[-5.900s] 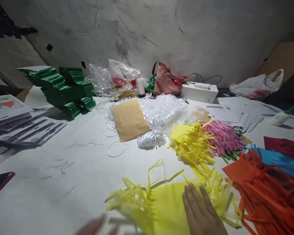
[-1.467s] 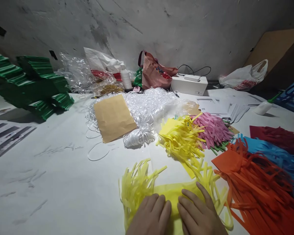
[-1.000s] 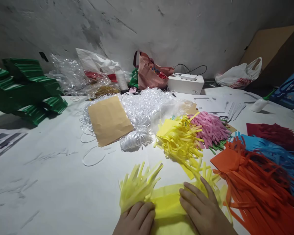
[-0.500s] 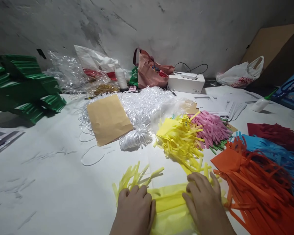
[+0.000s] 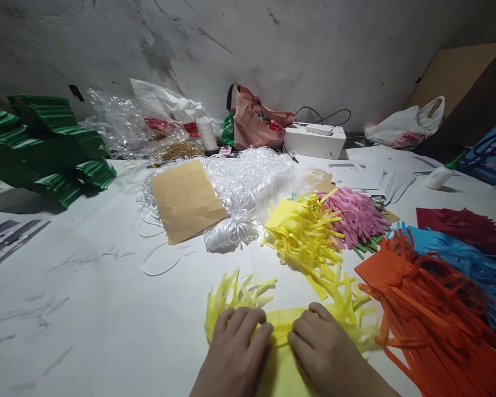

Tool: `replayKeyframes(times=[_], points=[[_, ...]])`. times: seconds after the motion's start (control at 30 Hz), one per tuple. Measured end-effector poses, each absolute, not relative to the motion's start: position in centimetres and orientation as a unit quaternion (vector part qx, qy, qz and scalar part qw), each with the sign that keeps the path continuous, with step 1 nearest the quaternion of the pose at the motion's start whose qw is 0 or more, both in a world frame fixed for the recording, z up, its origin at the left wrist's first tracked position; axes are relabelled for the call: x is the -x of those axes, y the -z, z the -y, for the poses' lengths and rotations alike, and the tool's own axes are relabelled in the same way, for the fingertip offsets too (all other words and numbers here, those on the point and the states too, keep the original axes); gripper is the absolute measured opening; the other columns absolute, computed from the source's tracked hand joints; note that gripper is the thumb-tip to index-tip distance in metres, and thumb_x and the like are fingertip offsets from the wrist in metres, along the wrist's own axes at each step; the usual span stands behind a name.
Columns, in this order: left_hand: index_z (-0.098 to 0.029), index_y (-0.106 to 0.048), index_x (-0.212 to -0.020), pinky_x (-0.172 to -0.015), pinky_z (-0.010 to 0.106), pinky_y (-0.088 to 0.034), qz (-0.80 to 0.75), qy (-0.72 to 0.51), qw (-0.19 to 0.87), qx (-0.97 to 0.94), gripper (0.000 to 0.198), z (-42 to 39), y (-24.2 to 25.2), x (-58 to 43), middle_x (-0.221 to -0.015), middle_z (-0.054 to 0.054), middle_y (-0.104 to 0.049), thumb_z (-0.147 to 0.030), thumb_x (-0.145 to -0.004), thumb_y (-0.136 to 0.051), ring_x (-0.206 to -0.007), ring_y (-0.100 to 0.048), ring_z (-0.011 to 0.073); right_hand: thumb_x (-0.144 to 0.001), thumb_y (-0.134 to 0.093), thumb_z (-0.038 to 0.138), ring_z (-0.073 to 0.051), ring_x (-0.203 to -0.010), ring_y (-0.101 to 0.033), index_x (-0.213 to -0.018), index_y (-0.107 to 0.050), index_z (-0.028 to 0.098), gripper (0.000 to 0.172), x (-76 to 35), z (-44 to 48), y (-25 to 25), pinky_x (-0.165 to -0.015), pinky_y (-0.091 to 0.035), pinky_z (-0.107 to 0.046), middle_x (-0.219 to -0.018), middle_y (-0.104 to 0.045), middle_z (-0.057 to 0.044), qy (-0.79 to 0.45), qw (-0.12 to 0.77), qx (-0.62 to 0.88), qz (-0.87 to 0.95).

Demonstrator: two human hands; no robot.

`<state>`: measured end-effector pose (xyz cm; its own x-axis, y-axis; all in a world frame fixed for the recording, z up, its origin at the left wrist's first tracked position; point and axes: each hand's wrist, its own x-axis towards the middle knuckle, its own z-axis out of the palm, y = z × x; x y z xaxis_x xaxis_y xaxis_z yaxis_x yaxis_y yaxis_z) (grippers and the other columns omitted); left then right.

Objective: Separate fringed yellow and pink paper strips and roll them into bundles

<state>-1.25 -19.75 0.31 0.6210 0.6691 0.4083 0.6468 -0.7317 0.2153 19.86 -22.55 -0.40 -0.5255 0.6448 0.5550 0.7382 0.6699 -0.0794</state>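
Note:
A sheet of yellow tissue paper (image 5: 287, 370) lies on the table in front of me, with cut fringes spreading out at its left and right ends. A narrow folded band runs across it between my hands. My left hand (image 5: 240, 344) has its fingers curled over the band, beside the left fringe. My right hand (image 5: 324, 350) grips the same band a short way to the right, fingers bent and close together. Both thumbs and the paper under the palms are partly hidden. Just beyond lies a pile of yellow fringed paper (image 5: 303, 234).
Orange (image 5: 430, 309), blue (image 5: 446, 251) and dark red fringed bundles (image 5: 458, 223) lie to the right; a pink bundle (image 5: 353, 218) is farther back. Brown paper (image 5: 188, 201) and white cord (image 5: 252, 171) lie ahead. Green stacked pieces (image 5: 45, 149) stand left. A glue bottle (image 5: 438, 176) is at right.
My hands have come closer together along the yellow paper, the right one moving left and the left one slightly right. The fringes at both ends have shifted, and the view has turned slightly left.

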Motion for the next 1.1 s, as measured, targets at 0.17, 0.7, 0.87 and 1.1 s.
replayKeyframes(times=[0.17,0.7,0.87,1.1], points=[[-0.023,-0.061,-0.082,-0.087,0.038,-0.033,-0.315,-0.294,-0.006,-0.902,0.023,19.8,0.2,0.2,-0.08,0.002,-0.065,-0.009,-0.092,-0.046,-0.082,-0.054,0.0222,-0.099,-0.044,0.011,-0.019,-0.072,-0.046,-0.084,-0.058,0.017,0.022,-19.9,22.9,0.0,-0.073,-0.032,-0.034,-0.078,-0.055,-0.003,-0.001,0.306,0.429,0.85],[-0.024,-0.061,-0.092,-0.088,0.038,-0.033,-0.341,-0.269,0.042,-0.9,0.023,20.2,1.1,3.0,-0.094,-0.001,-0.073,-0.011,-0.099,-0.044,-0.091,-0.06,0.0202,-0.103,-0.035,0.012,-0.02,-0.085,-0.052,-0.081,-0.057,0.022,0.033,-22.2,24.5,1.9,-0.097,-0.031,-0.04,-0.085,-0.059,-0.003,0.009,0.32,0.528,0.787],[-0.024,-0.058,-0.092,-0.082,0.036,-0.039,-0.381,-0.21,0.058,-0.898,0.011,20.1,-0.3,2.7,-0.1,0.002,-0.07,-0.014,-0.094,-0.054,-0.092,-0.062,0.0209,-0.097,-0.042,0.012,-0.023,-0.082,-0.051,-0.079,-0.055,0.023,0.025,-20.9,23.4,2.5,-0.095,-0.029,-0.047,-0.08,-0.056,-0.002,0.065,0.282,0.6,0.746],[-0.023,-0.055,-0.086,-0.079,0.039,-0.037,-0.472,-0.2,0.107,-0.852,0.018,20.6,0.2,1.4,-0.097,0.002,-0.064,-0.012,-0.096,-0.045,-0.087,-0.059,0.022,-0.095,-0.041,0.008,-0.022,-0.086,-0.053,-0.082,-0.056,0.022,0.024,-20.7,23.2,0.3,-0.102,-0.027,-0.05,-0.084,-0.061,-0.003,0.09,0.292,0.597,0.742]])
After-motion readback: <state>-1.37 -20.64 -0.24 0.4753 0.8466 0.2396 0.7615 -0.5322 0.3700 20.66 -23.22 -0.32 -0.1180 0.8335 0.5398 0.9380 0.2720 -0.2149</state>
